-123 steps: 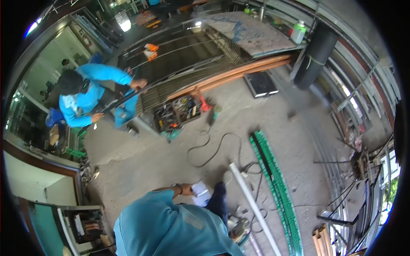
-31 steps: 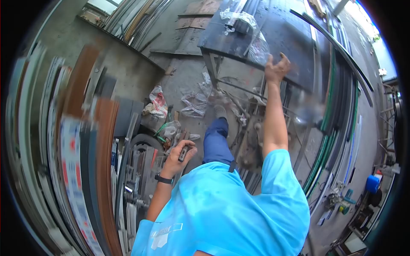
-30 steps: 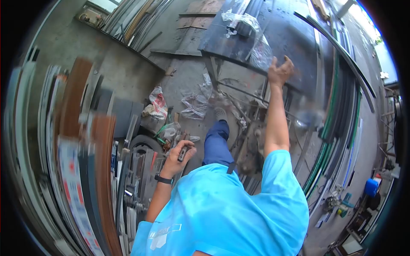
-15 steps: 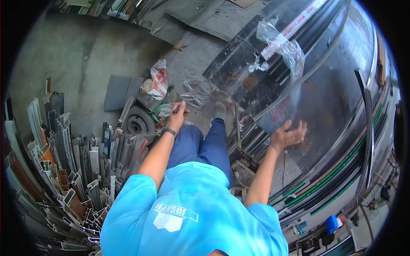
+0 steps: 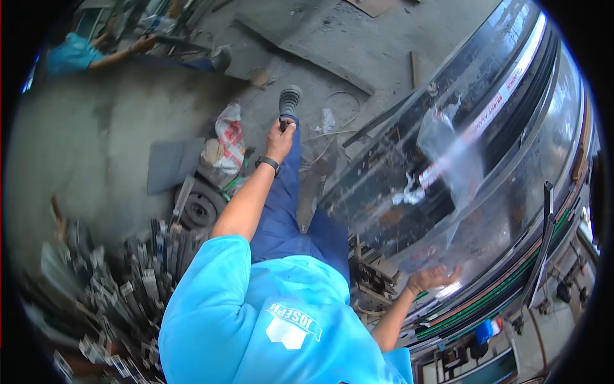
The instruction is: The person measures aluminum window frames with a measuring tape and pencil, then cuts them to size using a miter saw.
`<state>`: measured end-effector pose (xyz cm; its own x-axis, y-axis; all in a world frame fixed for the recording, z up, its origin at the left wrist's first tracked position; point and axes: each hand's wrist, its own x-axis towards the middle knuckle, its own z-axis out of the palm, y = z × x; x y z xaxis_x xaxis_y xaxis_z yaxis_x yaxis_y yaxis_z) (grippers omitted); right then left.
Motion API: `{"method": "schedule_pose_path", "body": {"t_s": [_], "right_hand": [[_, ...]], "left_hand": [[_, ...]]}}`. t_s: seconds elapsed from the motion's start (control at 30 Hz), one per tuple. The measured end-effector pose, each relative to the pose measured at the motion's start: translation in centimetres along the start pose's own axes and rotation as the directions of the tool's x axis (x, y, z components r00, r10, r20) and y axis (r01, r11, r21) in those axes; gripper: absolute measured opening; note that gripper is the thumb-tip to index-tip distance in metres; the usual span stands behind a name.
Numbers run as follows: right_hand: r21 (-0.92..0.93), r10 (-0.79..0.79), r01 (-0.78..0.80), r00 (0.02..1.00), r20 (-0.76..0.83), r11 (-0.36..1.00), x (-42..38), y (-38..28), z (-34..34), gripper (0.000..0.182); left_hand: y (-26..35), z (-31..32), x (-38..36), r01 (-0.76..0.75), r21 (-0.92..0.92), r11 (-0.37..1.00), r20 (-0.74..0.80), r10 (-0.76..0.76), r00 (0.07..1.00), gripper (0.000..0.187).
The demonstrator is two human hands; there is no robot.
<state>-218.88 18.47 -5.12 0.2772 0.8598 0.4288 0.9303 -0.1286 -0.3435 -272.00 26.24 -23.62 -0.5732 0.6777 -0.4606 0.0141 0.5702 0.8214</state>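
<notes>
The work in hand looks barely begun. The clear film (image 5: 455,160) still lies loose and crumpled across the dark surface (image 5: 384,185), with 1 end hanging over the surface's near edge. None of it is gathered or lifted clear.

The right hand (image 5: 433,278) sits at that near edge, palm up and fingers spread, so its grip is released. It meets the film's lowest fold or lies just under it; which of the 2 is hard to tell through the glare. By my reading, taking hold of the film and pulling it off the surface are both still to do.

The left hand (image 5: 281,137) is stretched out well to the left of the surface, just short of the raised shoe (image 5: 291,99). Its grip is clenched, and I cannot tell what it closes on, if anything. A bag (image 5: 227,141) lies on the floor further left of the surface, and a co-worker (image 5: 70,54) crouches far beyond it.

Against the frame 0.5 s ago, the right hand has dropped from the middle of the film to the surface's near edge. The left hand has swung away from the bag toward the shoe. The view has turned enough to bring the co-worker in.
</notes>
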Motion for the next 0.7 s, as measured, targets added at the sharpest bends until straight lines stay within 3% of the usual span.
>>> {"method": "schedule_pose_path", "body": {"t_s": [0.07, 0.1, 0.17, 0.2, 0.27, 0.3, 0.4, 0.47, 0.5, 0.57, 0.63, 0.7], "right_hand": [[0.083, -0.007, 0.014, 0.996, -0.088, 0.996, 5.4, -8.4, 0.4, 0.055], [0.19, 0.051, -0.03, 0.993, -0.103, 0.981, 7.7, -13.3, 1.3, 0.057], [0.202, -0.124, 0.135, 0.99, -0.064, 0.97, 11.3, -21.5, 4.7, 0.059], [0.218, -0.216, 0.217, 0.976, -0.027, 0.952, 13.0, -24.8, 6.9, 0.06], [0.169, -0.404, 0.374, 0.892, 0.204, 0.912, 16.5, -29.0, 12.2, 0.065], [0.14, -0.398, 0.373, 0.87, 0.291, 0.917, 18.2, -31.0, 15.0, 0.066], [0.014, -0.242, 0.269, 0.84, 0.486, 0.963, 20.4, -32.2, 21.0, 0.073], [-0.024, -0.045, 0.066, 0.863, 0.503, 0.998, 20.0, -32.0, 23.1, 0.073], [-0.036, -0.054, 0.083, 0.867, 0.496, 0.996, 19.9, -31.8, 23.1, 0.072], [-0.01, -0.041, 0.051, 0.892, 0.45, 0.999, 19.4, -31.8, 23.4, 0.066], [-0.132, 0.009, 0.063, 0.876, 0.483, 0.989, 19.3, -31.7, 22.4, 0.07], [-0.217, 0.002, 0.123, 0.866, 0.5, 0.968, 19.2, -31.5, 21.9, 0.073]], "left_hand": [[-1.8, 2.0, 5.1, 0.071, 0.14, 0.988, 0.076, -0.082, 0.994, 0.032], [-3.2, 3.1, 7.5, 0.176, 0.18, 0.968, 0.157, -0.205, 0.966, 0.032], [-6.2, 5.6, 12.8, 0.35, 0.299, 0.888, 0.296, -0.435, 0.85, 0.035], [-7.7, 7.0, 15.0, 0.255, 0.399, 0.881, 0.343, -0.401, 0.85, 0.036], [-10.5, 9.1, 17.9, 0.064, 0.547, 0.835, 0.423, -0.342, 0.839, 0.039], [-8.9, 9.7, 18.5, -0.007, 0.537, 0.843, 0.457, -0.284, 0.843, 0.038], [-7.6, 11.3, 21.9, -0.07, 0.552, 0.831, 0.575, -0.318, 0.754, 0.036], [-8.1, 12.5, 23.7, -0.025, 0.614, 0.789, 0.567, -0.418, 0.71, 0.035], [-8.9, 13.2, 24.6, -0.004, 0.647, 0.763, 0.551, -0.464, 0.693, 0.034], [-11.9, 15.3, 25.8, -0.103, 0.647, 0.755, 0.622, -0.445, 0.645, 0.033], [-16.7, 17.9, 26.0, -0.284, 0.595, 0.752, 0.725, -0.349, 0.594, 0.034], [-20.5, 21.5, 25.4, -0.319, 0.582, 0.748, 0.756, -0.353, 0.551, 0.029]]}}
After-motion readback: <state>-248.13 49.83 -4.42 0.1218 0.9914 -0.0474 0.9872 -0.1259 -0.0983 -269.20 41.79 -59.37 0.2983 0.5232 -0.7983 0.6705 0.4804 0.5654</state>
